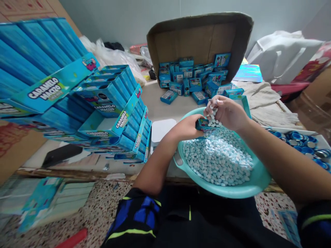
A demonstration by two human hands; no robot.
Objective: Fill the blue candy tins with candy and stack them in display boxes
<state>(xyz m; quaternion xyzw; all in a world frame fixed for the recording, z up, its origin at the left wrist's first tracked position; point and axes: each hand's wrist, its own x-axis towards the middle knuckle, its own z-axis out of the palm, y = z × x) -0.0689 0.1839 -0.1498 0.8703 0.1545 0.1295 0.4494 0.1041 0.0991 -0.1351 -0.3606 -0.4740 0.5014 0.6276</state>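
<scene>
My left hand [190, 127] is wrapped round a small blue box [203, 124] above the left part of a teal basin [261, 175]. Just to the right and above it, my right hand [224, 110] has its fingers curled round some candies [213, 119], several of them showing at the box's upper side. Many small white and pale blue candies [219, 158] fill much of the basin. Whether the box's end is open is too small to tell.
Stacked blue display boxes [103, 113] stand at left. A cardboard box [204, 38] lies behind the basin with small blue boxes [195, 83] in and before it. A white scale-like object [162, 130] sits left of the basin; a tray of round tins [305, 143] is at right.
</scene>
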